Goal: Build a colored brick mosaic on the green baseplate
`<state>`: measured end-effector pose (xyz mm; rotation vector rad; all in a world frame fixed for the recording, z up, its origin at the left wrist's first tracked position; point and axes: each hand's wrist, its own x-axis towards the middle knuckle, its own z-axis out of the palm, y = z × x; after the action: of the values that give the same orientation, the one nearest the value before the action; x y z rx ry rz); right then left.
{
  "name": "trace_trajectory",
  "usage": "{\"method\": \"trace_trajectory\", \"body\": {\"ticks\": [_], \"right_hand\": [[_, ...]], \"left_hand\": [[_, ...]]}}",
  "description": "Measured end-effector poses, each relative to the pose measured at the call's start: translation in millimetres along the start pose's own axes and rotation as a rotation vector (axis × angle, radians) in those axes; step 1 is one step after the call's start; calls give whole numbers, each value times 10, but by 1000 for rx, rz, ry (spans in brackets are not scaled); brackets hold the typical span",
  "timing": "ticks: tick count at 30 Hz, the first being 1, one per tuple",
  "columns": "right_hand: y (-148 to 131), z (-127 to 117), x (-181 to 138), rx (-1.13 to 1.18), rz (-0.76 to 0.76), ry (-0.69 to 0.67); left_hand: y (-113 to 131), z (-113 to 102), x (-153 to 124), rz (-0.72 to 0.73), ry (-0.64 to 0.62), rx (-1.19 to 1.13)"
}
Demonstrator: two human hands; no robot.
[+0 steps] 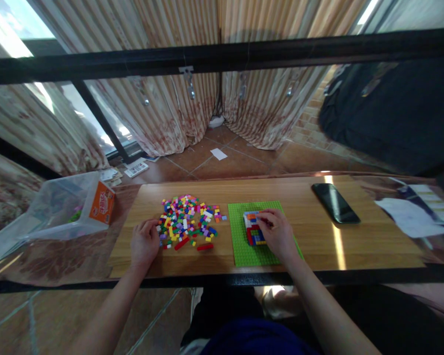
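A green baseplate lies on the table, bearing a small block of building bricks in red, white, orange, blue and yellow. Over the right side of that block, my right hand has its thumb and fingertips pinched together at the top; anything between them is too small to make out. To the left is a loose heap of many-coloured building bricks. At its left edge rests my left hand, fingers curled in and touching the outermost bricks. What those fingers hold, if anything, is hidden.
A black phone lies on the wooden table, right of the baseplate. Beyond the table's left end stands a clear plastic box with an orange label. Papers lie at the right. A dark rail crosses behind.
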<state>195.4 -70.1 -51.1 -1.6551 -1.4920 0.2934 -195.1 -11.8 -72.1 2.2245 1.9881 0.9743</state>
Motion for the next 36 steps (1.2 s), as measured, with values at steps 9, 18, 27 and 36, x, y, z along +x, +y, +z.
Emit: {"method": "trace_trajectory", "body": {"ticks": [9, 18, 27, 36], "right_hand": [[47, 112, 38, -265, -9, 92], [109, 193, 83, -280, 121, -12], [130, 162, 114, -273, 139, -69], [129, 133, 129, -303, 79, -37]], "left_hand": [[27, -7, -3, 24, 5, 2], [35, -8, -11, 8, -4, -1], [41, 24, -31, -31, 12, -13], [67, 26, -43, -58, -10, -13]]}}
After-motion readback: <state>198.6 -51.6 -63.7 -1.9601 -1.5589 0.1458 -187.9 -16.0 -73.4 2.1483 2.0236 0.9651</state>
